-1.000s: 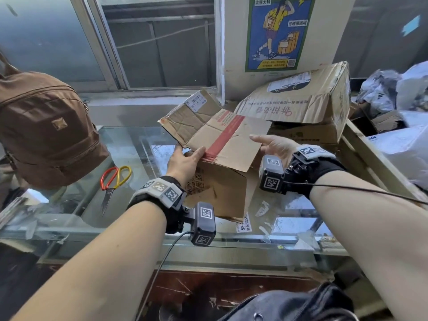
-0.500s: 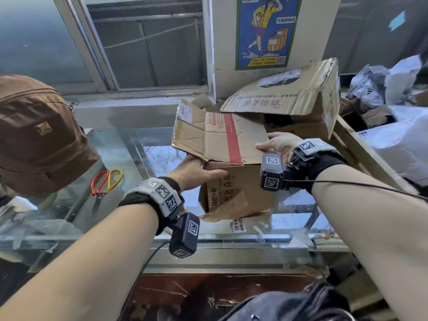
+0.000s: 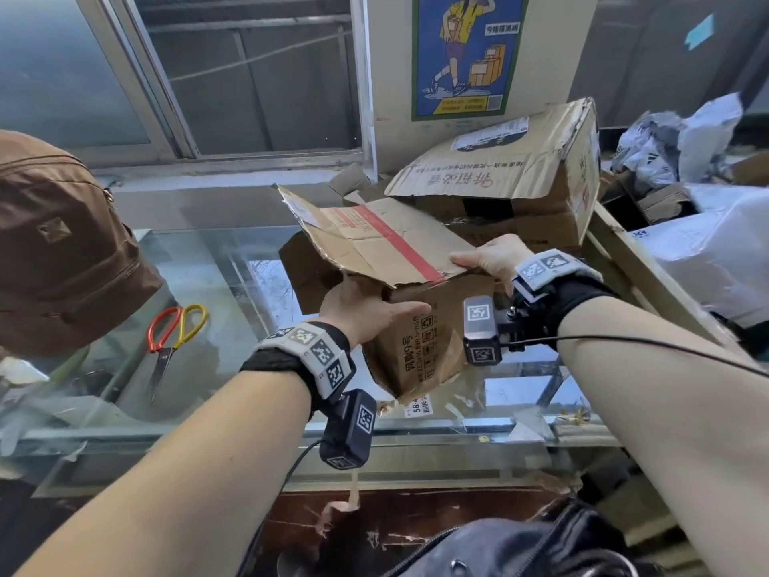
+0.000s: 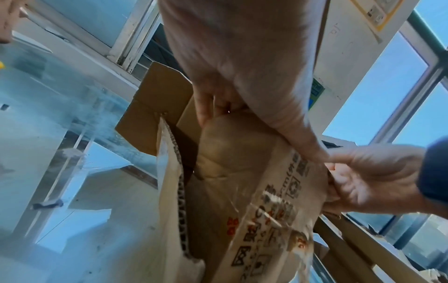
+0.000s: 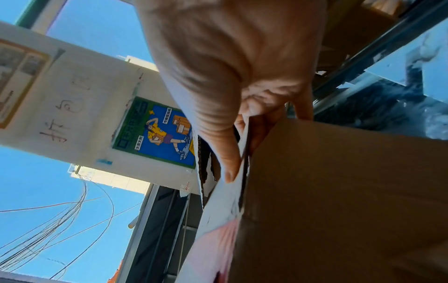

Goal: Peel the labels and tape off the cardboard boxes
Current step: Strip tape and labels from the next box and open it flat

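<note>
Glass counter (image 3: pixel 199 268) under a window, with red-and-yellow scissors (image 3: pixel 172 339) and a brown backpack (image 3: pixel 62 251) to the left, crushed cartons (image 3: pixel 507 181) piled at the back right. Above the glass, held between both hands, a worn cardboard box (image 3: pixel 420 351), flaps open, red tape (image 3: pixel 399 247) across the top flap; contents hidden. Left hand (image 3: pixel 366 310) cupped on the near side, thumb flat on the printed face; right hand (image 3: pixel 495 256) pinching the flap's right edge, thumb on top.
</note>
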A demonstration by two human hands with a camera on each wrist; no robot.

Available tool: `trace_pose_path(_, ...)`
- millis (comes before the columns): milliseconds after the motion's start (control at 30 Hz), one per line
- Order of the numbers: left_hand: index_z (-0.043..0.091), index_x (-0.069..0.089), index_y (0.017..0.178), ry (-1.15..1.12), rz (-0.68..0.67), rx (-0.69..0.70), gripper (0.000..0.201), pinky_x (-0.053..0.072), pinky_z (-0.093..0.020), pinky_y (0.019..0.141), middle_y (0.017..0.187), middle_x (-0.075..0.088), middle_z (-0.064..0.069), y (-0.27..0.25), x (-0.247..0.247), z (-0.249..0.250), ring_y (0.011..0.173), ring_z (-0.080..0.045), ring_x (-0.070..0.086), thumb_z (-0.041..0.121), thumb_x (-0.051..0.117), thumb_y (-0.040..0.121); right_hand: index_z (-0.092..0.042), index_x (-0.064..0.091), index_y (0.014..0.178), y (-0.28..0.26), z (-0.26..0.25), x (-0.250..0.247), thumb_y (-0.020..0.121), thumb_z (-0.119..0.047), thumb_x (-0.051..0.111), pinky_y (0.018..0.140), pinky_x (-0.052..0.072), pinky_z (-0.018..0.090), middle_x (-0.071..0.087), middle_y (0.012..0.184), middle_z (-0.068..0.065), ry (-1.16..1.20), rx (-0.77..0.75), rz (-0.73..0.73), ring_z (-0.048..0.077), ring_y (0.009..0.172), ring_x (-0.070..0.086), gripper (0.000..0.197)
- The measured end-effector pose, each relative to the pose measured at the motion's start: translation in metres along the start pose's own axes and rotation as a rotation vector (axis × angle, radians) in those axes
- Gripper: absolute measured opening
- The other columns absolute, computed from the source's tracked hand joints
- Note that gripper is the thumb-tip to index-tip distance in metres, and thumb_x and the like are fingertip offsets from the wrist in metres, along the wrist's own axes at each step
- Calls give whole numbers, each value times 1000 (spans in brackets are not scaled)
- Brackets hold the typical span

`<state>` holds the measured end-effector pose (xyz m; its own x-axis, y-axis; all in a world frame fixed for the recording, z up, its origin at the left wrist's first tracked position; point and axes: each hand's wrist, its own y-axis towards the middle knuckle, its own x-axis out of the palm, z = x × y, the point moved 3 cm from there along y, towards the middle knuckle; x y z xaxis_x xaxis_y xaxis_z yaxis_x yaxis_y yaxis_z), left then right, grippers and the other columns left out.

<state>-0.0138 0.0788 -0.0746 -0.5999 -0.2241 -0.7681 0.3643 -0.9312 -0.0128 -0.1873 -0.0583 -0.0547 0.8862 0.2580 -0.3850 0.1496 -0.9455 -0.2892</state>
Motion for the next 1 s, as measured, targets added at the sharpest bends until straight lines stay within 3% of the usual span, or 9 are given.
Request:
trace_pose_path(133, 26, 45, 137, 6, -234, -102, 128, 33, -29, 113, 133, 55, 12, 13, 11, -26, 128, -9, 46, 80, 81, 26, -2, 63, 100, 2, 0, -1, 62, -26, 88, 90, 54, 45, 68, 102, 16, 74, -47, 71, 30, 95, 66, 51)
trace_pose_path(233, 11, 56, 127, -11, -267, -123, 89, 43, -24, 101, 114, 65, 6, 7, 11, -39, 117, -14, 57, 28, 95, 49, -6, 59, 107, 4, 0, -2, 69, -24, 84, 93, 51, 45, 65, 110, 15, 105, -56, 106, 30, 101, 63, 49)
trace_pose_path(300, 6, 39, 137, 24, -278, -159, 99, 46, -24, 94, 112, 64, 1, 0, 10, -43, 112, -18, 59, 13, 93, 54, -6, 58, 115, 6, 1, -1, 72, -26, 82, 95, 50, 43, 64, 114, 13, 92, -77, 142, 28, 103, 62, 53)
trace_pose_path(367, 14, 15, 150, 118, -364, -204, 118, 46, -28, 97, 126, 59, -3, -9, 13, -48, 118, -21, 56, 13, 90, 59, -6, 59, 118, 9, 2, 1, 76, -27, 79, 95, 49, 37, 64, 116, 12, 78, -96, 175, 26, 105, 60, 51)
trace_pose_path(500, 18, 13, 153, 327, -476, -165, 118, 41, -30, 105, 150, 39, -6, -24, 21, -56, 133, -24, 44, 14, 88, 63, -7, 58, 122, 10, 3, 4, 78, -29, 77, 95, 47, 35, 62, 120, 11, 50, -106, 195, 25, 108, 58, 53)
trace_pose_path(633, 25, 5, 154, 27, -386, -222, 132, 34, -35, 112, 154, 24, 2, -15, 23, -58, 139, -21, 33, 27, 92, 56, -6, 56, 123, 9, 5, 5, 79, -32, 76, 97, 47, 40, 61, 120, 11, 36, -114, 179, 27, 109, 58, 55)
trace_pose_path(733, 34, 15, 151, -301, -304, -266, 153, 37, -43, 111, 146, 44, 4, -5, 27, -55, 134, -17, 41, 56, 94, 21, -6, 55, 123, 8, 6, 3, 78, -37, 76, 97, 48, 45, 61, 118, 13, 20, -115, 148, 29, 107, 59, 58)
trace_pose_path(833, 32, 29, 146, -462, -261, -270, 143, 41, -41, 109, 132, 59, 5, -2, 34, -48, 124, -15, 52, 56, 95, 21, -6, 52, 126, 7, 7, 1, 79, -38, 75, 96, 48, 47, 60, 119, 14, 18, -115, 113, 31, 108, 59, 62)
trace_pose_path(1000, 17, 46, 132, -507, -134, -270, 103, 41, -31, 106, 126, 58, 6, -7, 32, -38, 119, -12, 52, 38, 96, 44, -7, 53, 118, 2, 9, -3, 79, -40, 73, 95, 48, 48, 60, 118, 13, -16, -169, 117, 30, 108, 59, 55)
